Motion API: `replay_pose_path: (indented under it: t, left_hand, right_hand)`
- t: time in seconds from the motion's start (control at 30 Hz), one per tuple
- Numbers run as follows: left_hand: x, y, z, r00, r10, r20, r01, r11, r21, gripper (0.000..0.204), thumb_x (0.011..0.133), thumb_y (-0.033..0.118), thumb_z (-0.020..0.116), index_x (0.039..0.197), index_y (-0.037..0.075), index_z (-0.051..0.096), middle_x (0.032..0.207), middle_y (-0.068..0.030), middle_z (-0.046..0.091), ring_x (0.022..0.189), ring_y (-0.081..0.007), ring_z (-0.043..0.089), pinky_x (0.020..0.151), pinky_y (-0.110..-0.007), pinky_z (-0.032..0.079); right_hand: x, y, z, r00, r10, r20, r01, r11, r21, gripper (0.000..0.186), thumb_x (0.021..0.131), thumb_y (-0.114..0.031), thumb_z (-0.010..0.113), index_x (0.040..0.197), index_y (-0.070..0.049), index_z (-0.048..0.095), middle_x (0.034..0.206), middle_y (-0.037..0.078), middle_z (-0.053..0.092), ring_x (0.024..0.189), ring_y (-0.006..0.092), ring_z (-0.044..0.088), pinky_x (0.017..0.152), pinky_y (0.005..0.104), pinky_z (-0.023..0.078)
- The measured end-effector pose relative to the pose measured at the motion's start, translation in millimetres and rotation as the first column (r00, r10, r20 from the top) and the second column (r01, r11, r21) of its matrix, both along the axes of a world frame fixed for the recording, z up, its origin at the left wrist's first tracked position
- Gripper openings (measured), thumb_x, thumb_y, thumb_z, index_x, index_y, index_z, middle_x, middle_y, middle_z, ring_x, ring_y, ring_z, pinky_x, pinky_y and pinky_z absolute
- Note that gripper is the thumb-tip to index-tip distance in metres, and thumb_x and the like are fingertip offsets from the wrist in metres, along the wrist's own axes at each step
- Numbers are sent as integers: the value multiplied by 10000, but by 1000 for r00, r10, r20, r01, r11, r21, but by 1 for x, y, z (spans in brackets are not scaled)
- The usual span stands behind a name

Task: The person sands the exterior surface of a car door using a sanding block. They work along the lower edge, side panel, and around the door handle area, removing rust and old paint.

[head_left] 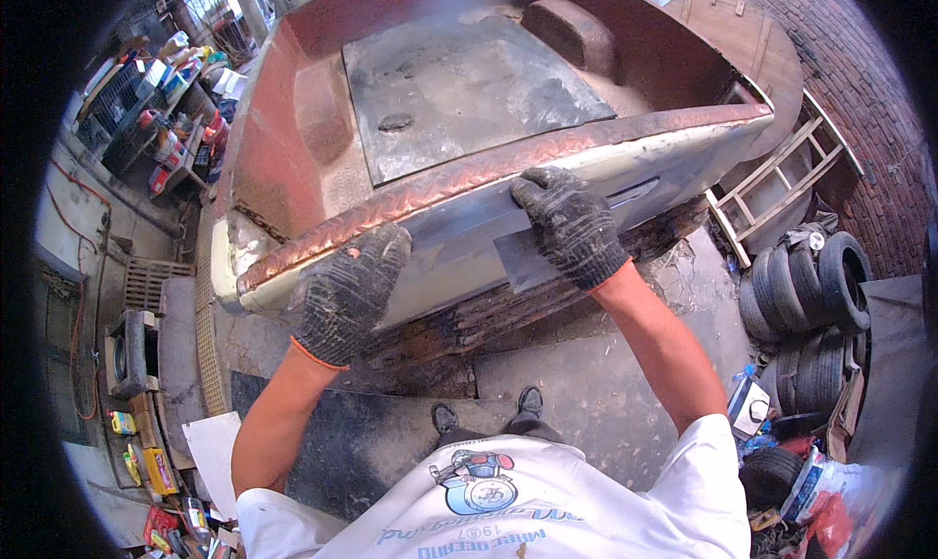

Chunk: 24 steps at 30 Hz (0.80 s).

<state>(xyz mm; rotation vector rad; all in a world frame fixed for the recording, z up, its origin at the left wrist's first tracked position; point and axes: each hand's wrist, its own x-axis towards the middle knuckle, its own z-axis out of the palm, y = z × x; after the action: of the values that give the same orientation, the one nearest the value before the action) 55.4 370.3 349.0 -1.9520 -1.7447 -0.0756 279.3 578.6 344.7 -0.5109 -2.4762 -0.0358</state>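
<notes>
My left hand [357, 295], in a dirty dark knitted glove, is curled against the upper edge of a cream and grey truck tailgate [440, 276], left of centre. My right hand [567, 227], gloved alike, lies bent on the tailgate's face just below its rusty copper-brown top rim [449, 178]; a thin dark grey sheet [518, 266] sticks out from under it. What its fingertips grip is partly hidden. Beyond them is the rusty red truck bed [315, 100] with a worn flat panel [469, 90] on its floor.
Cluttered shelves [161, 119] stand at far left. A wooden ladder [782, 173] leans by a brick wall [860, 90] at right, with stacked tyres [811, 295] and bags [811, 491] below it. My feet stand on dark floor sheets [606, 383] behind the tailgate.
</notes>
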Motion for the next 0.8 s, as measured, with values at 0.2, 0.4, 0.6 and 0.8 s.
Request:
replay_pose_path:
  t: [0.2,0.4,0.6,0.8]
  left_hand:
    - [-2,-1,-16,995,69,-74,-68,998,16,468,863,41,497,1320,111,572,1237,-99,639,1066,-232,638,880,-390,499]
    - [-3,4,-14,995,-67,76,63,997,53,496,843,114,515,1335,57,538,1241,-158,607,1033,-285,632,838,-429,510]
    - [6,8,-12,996,-30,80,28,999,25,484,822,35,520,1302,72,577,1253,-127,623,1078,-274,634,851,-416,521]
    - [17,6,-8,996,-90,-30,92,992,85,501,818,116,533,1315,48,552,1225,-166,612,1030,-300,623,857,-412,513]
  right_hand:
    - [-5,-8,-2,999,-31,15,31,999,-41,371,730,10,586,1089,-57,652,1117,165,636,1017,384,611,831,461,523]
    - [-4,-6,-9,999,-30,-10,30,998,-55,401,721,17,581,1110,-52,643,1132,169,631,1040,373,603,854,453,519]
    - [-4,-2,-21,999,-33,-10,33,998,44,418,714,2,602,1128,-43,638,1164,172,620,1087,392,579,930,468,483]
    - [11,-6,-11,996,-58,71,58,998,-5,458,729,0,606,1183,-54,629,1235,182,603,1148,394,555,971,462,472]
